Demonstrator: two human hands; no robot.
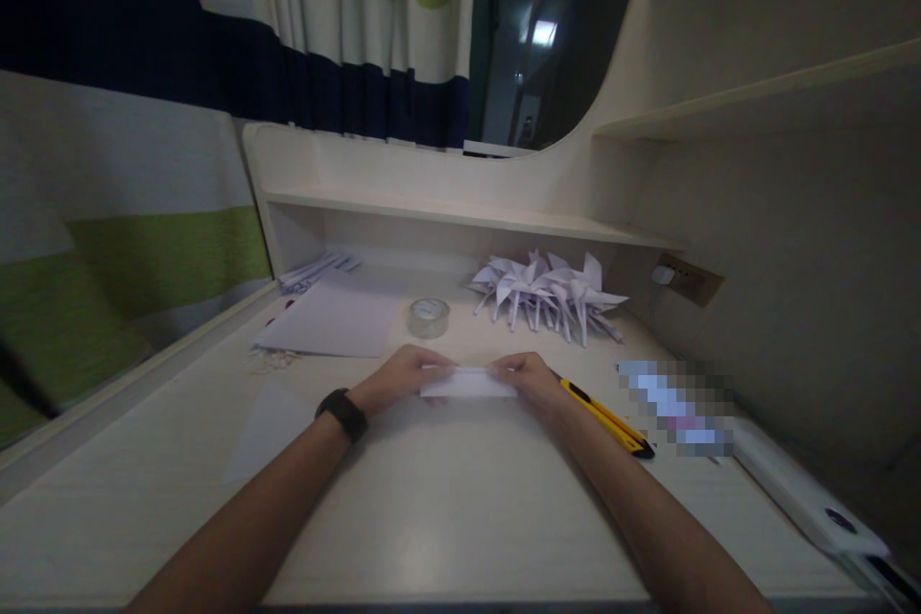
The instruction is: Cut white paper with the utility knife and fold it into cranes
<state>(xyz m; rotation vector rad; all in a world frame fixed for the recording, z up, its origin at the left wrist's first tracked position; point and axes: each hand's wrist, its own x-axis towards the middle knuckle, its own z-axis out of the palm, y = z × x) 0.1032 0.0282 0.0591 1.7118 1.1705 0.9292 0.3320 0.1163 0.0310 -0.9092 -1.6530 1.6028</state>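
Observation:
A narrow strip of white paper [467, 386], rolled or folded along its far edge, lies between my hands over the middle of the desk. My left hand [412, 374], with a dark watch on its wrist, pinches the paper's left end. At the right end, my right hand [529, 374] grips it with thumb and fingers. Close by my right forearm rests a yellow utility knife [604, 415]. A roll of clear tape [428, 318] sits just beyond my left hand.
Several white paper pinwheels [551, 293] are heaped at the back right. A stack of paper [335, 317] lies at the left, with rolled paper sticks [317, 271] behind it. A single sheet [266, 432] is near my left forearm. A long white device [798, 489] stands along the right side.

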